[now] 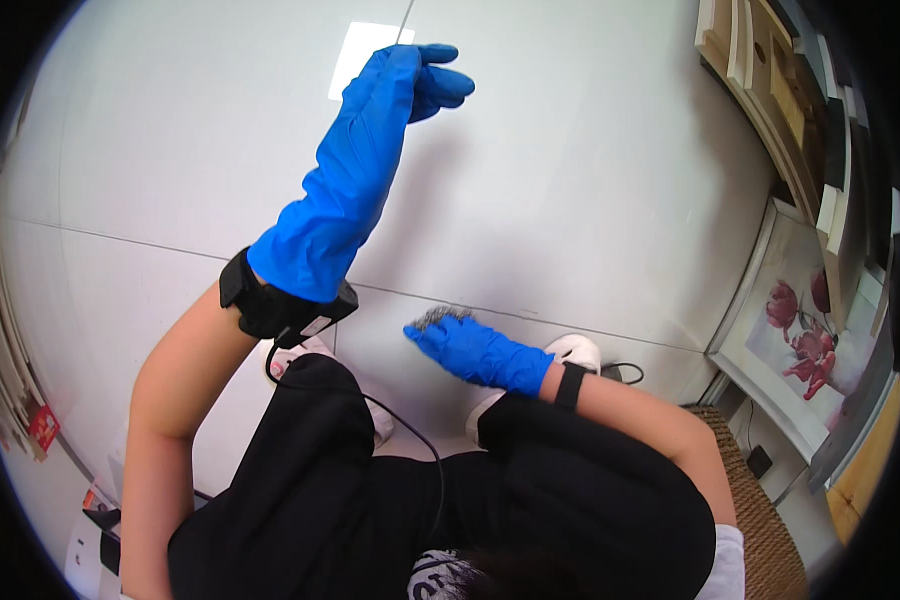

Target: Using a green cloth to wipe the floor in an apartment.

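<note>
Both hands wear long blue rubber gloves. My left hand [415, 80] is stretched far forward over the pale tiled floor [570, 150], its fingers pointing right and slightly bent, with nothing visible in them. A shadow falls on the tiles beside it. Close to my feet, my right hand [465, 350] is closed on a grey steel wool scourer [443, 316], which shows past the fingers at the far side, near a tile seam. The glove hides most of the scourer, and whether it touches the floor is hard to tell.
Wooden boards [760, 80] lean along the right side, near a framed flower picture [770, 340]. A brown woven mat [760, 500] lies at lower right. A black cable [420, 435] runs from the black device [290, 310] on my left wrist. White shoes [575, 350] flank my right hand.
</note>
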Available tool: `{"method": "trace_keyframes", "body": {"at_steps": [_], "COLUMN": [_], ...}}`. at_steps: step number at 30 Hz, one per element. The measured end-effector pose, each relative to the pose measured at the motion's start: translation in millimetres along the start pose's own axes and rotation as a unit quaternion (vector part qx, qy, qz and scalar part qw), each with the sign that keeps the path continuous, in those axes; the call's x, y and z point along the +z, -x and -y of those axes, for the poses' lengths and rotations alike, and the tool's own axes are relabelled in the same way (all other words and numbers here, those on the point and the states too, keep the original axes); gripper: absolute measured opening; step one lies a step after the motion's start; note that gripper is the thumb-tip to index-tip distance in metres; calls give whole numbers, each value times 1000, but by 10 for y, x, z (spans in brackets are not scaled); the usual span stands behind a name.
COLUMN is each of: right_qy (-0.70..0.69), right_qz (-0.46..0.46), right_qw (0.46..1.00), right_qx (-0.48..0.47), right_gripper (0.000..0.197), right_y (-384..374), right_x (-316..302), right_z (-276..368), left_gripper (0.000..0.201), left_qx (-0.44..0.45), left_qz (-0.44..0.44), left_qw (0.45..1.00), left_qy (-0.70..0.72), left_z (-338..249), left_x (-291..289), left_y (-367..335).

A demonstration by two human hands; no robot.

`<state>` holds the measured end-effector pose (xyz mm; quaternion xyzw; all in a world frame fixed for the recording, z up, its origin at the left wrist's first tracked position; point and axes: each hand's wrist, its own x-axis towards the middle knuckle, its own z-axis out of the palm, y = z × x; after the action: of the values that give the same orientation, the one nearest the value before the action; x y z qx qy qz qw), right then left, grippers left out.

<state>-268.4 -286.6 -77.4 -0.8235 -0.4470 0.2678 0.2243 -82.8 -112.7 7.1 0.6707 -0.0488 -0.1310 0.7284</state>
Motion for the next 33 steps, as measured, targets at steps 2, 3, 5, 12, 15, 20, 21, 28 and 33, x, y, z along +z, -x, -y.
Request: {"method": "trace_keyframes", "body": {"at_steps": [2,3,5,12,15,20,21,28,33], "right_qy": [-51,-71,-108,16,36,-107,-78,76,88], "right_qz": [67,-19,-143,-316,-206,74,119,-290,-352], "right_qw": [996,997,983,934,977,987,982,947,920], "right_qx": [-15,-25,37,167,43,-95,-127,119,147], "right_gripper": [48,50,53,52,50,38,37,45,49], "right_y": [-20,13,72,-121,-332,-219,-220,-2,-84], "right_x": [-231,-346,-547,-1091,-608,-120,-219,-1328,-1292], "right_z": [67,-121,-761,-1759,-1204,-140,-68,-1728,-2334], "left_gripper": [47,47,47,46,46,47,47,47,47], "left_qx": [-11,-29,-60,-67,-79,-111,-108,-104,-113], "left_qz": [0,-10,-27,-31,-43,-64,-62,-47,-39], "left_qw": [1000,999,998,997,996,992,992,994,993], "left_qy": [-3,-8,-17,9,-4,-2,-3,1,-1], "left_z": [-2,5,36,50,22,61,58,-38,4], "left_x": [-3,-23,-46,69,9,-82,-67,6,38], "left_y": [54,107,144,165,173,178,177,168,151]}}
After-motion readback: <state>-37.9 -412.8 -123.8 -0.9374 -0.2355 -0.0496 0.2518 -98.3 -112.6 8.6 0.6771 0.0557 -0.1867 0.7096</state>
